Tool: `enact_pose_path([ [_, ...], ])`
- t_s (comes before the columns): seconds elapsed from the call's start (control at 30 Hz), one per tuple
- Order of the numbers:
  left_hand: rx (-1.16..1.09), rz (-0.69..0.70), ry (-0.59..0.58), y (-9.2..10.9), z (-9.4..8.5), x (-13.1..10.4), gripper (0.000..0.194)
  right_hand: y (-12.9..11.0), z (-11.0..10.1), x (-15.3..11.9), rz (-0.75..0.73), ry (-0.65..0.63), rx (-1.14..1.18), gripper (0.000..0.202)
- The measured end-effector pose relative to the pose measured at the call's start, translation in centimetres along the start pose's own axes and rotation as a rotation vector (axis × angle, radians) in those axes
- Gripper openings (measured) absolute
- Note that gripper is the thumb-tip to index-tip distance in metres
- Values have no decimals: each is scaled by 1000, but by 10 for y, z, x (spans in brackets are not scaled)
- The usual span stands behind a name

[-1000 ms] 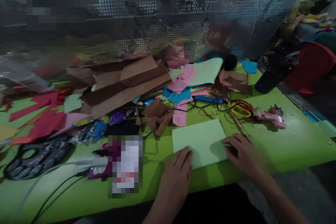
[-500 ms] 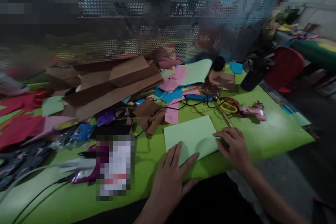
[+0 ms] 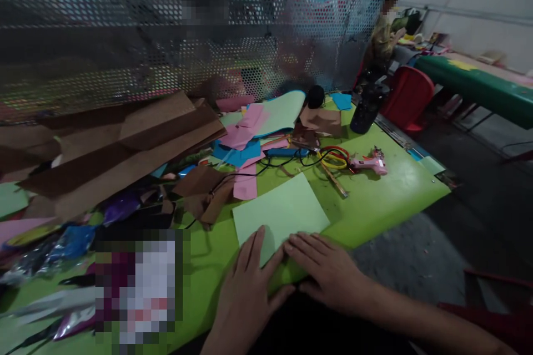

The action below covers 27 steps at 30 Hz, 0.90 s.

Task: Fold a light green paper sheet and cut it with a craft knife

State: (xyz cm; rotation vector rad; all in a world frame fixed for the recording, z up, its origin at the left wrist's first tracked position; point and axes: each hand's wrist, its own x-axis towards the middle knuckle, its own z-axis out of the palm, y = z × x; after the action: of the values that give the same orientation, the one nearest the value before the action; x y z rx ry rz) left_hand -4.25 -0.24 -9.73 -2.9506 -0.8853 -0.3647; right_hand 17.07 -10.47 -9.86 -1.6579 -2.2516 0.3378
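A light green sheet of paper (image 3: pixel 281 208) lies flat on the green-covered table, its near edge under my hands. My left hand (image 3: pixel 252 277) rests on the sheet's near left part, fingers stretched out and thumb apart. Along the near edge, my right hand (image 3: pixel 325 266) lies palm down with its fingers extended, the fingertips beside my left index finger. Neither hand grips anything. Just beyond the sheet are a pink paper strip (image 3: pixel 245 182) and a brown paper piece (image 3: pixel 202 188).
Large brown paper sheets (image 3: pixel 158 150) lie at the back left. A pink glue gun (image 3: pixel 370 163), yellow cable (image 3: pixel 333 162) and dark bottle (image 3: pixel 366 108) stand to the right. A perforated metal screen (image 3: pixel 233 61) runs behind the table. Beyond a red chair (image 3: pixel 410 97), a person (image 3: pixel 383 36) sits.
My right hand has moved left from the sheet's right edge to its near edge, close to my left hand. The view has turned right, bringing a person into sight.
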Motion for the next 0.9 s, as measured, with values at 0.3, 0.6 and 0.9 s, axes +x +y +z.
enact_pose_path([
  [0.3,130,0,-8,-9,-10,-31,72,42,-25,-44,121,98,-221,63],
  [0.6,104,-60,147,-14,-29,-53,32,51,-22,-39,39,166,-231,61],
  [0.9,-39,-71,-28,10,-27,-3,72,66,-8,-45,-13,251,-179,61],
])
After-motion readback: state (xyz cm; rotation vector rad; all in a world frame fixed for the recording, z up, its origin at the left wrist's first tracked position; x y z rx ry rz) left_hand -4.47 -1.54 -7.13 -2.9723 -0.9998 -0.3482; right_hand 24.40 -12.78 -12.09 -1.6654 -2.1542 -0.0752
